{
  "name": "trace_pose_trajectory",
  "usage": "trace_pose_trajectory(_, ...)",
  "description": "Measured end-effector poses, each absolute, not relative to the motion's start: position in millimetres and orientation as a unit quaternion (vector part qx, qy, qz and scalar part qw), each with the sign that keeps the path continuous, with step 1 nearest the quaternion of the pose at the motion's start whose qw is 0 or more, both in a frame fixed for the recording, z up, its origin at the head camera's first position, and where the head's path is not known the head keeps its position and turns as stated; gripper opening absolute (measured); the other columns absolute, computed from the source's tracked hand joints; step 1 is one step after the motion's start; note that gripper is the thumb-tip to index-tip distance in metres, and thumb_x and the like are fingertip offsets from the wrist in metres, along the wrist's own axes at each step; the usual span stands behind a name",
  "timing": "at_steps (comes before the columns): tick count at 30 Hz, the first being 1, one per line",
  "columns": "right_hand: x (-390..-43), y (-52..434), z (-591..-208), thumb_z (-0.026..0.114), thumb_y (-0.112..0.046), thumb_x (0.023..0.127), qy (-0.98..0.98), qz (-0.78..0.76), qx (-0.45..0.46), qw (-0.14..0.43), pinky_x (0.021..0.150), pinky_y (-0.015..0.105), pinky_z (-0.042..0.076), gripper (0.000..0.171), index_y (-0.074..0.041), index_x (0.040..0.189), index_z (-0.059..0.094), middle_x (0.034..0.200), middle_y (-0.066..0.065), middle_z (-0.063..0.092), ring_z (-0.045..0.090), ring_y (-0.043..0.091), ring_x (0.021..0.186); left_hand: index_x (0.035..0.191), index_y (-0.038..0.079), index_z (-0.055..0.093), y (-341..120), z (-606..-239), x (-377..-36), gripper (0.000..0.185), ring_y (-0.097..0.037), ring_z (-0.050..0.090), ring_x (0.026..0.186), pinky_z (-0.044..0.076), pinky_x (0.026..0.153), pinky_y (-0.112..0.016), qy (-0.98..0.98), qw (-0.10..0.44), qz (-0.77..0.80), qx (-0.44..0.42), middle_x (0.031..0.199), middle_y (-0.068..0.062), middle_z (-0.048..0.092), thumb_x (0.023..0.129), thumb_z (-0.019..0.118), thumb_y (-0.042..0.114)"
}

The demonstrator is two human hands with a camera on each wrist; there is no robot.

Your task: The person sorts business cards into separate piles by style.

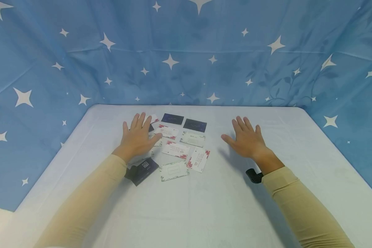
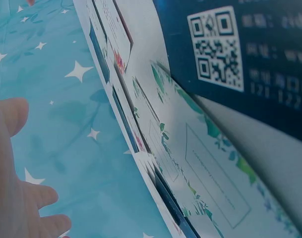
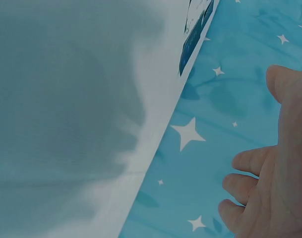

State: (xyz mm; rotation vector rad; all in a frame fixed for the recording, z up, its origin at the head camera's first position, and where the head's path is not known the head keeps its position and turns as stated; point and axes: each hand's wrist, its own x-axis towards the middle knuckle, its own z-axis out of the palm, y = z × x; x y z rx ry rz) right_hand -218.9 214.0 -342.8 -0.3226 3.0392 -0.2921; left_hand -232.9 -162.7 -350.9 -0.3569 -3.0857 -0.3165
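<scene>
Both flat hands, left hand (image 1: 138,135) and right hand (image 1: 246,139), grip apart, hover over glossy rectangular cards (image 1: 175,150).

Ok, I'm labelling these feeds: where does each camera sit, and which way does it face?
Head: on the head, facing forward and down at the table and cards; both arms, left hand and right hand show.
Left wrist: low over the cards, along the table toward the star cloth; left palm and fingers at the edge.
Right wrist: low over bare table, toward the cloth; right fingers show.
Shared: the dark QR card appears in head and left wrist views.
</scene>
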Motion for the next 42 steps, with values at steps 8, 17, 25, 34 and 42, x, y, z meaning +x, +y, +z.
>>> trace_pose_trajectory(8,-217.8,213.0,-345.6,0.035,-0.064,0.101,0.988,-0.112,-0.104,0.032,0.111,0.067,-0.005,0.090,0.002,0.158,0.014,0.165,0.022,0.005,-0.004,0.040,0.150,0.161,0.006,0.013,-161.6,-351.3,-233.6,0.088,-0.037,-0.007,0.151,-0.006,0.110,-0.068,-0.988,0.006,-0.102,-0.119,0.166,-0.018,0.000,0.098,0.037,0.063)
trace_pose_trajectory(17,-208.8,207.8,-350.7,0.041,-0.058,0.101,0.983,-0.130,-0.124,0.026,0.114,0.064,0.002,0.087,0.003,0.158,0.016,0.165,0.021,0.009,0.003,0.041,0.150,0.161,0.009,0.013,-153.7,-351.0,-228.6,0.088,-0.035,-0.007,0.151,-0.007,0.110,-0.069,-0.982,0.011,-0.125,-0.140,0.167,-0.015,-0.002,0.098,0.042,0.063)
trace_pose_trajectory(25,-182.4,191.8,-363.3,0.058,-0.048,0.098,0.960,-0.208,-0.187,0.017,0.115,0.056,0.019,0.082,0.003,0.155,0.027,0.160,0.021,0.028,0.022,0.041,0.147,0.158,0.004,0.025,-125.9,-357.9,-213.6,0.080,-0.035,0.010,0.151,0.006,0.113,-0.065,-0.942,0.004,-0.198,-0.272,0.165,-0.015,0.016,0.099,0.053,0.049)
trace_pose_trajectory(34,-156.8,175.5,-370.4,0.066,-0.052,0.092,0.913,-0.288,-0.263,0.123,0.114,0.055,0.025,0.080,-0.006,0.153,0.040,0.155,0.014,0.039,0.031,0.036,0.144,0.159,0.016,0.029,-95.7,-375.7,-205.0,0.072,-0.026,0.012,0.151,0.005,0.117,-0.055,-0.899,-0.147,-0.233,-0.339,0.164,-0.006,0.025,0.099,0.057,0.045)
trace_pose_trajectory(42,-155.9,171.6,-369.8,0.065,-0.051,0.093,0.907,-0.235,-0.319,0.141,0.111,0.054,0.030,0.067,-0.006,0.142,0.054,0.141,0.009,0.055,0.042,0.033,0.136,0.152,0.022,0.045,-78.1,-375.4,-206.3,0.061,-0.021,0.016,0.151,0.004,0.115,-0.061,-0.904,-0.182,-0.166,-0.349,0.155,0.004,0.042,0.098,0.059,0.048)
